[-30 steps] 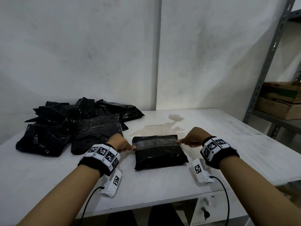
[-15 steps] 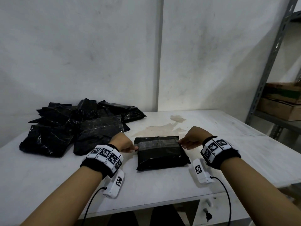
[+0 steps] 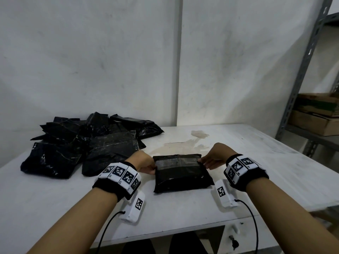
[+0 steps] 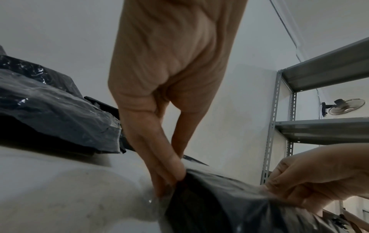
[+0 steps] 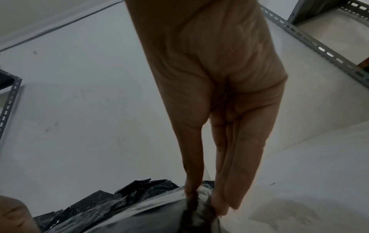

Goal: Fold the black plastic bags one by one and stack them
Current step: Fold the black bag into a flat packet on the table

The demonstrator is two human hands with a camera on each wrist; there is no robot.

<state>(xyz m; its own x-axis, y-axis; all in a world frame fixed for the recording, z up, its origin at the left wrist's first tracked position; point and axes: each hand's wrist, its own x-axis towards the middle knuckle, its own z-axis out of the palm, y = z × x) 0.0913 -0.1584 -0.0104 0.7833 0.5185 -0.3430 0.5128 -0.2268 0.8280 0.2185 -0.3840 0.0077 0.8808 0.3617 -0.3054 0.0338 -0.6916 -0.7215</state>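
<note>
1. Spanning most of the head view, the white surface (image 3: 238, 180) carries everything; a brownish stain (image 3: 192, 142) lies just beyond the working spot.
2. Pile of unfolded black bags (image 3: 88, 143) sits at the far left of the surface, loose and overlapping, well apart from the hands. No finished stack visible.
3. Bag in hand (image 3: 181, 173): lies flat near the front edge, centre, between both hands. A grey-clear flap strip (image 3: 177, 161) runs across its far part.
4. Left hand (image 3: 145, 162): thumb and fingers (image 4: 169, 170) pinch the strip's left end at the bag's side edge. Other fingers tucked; exact lie not clear.
5. Right hand (image 3: 214, 156): fingers (image 5: 229, 181) and thumb pinch the right end of the same strip, the plastic bunched between them.
6. Judged step: folding the flap end over toward the near edge; task looks early, most bags unfolded.
7. Doing it well (judgement): keep both pinches level and the strip taut so the crease runs square; bring both ends over together; press air out from the fold line before letting go. The film looks slippery, so uneven pull would skew the fold.
</note>
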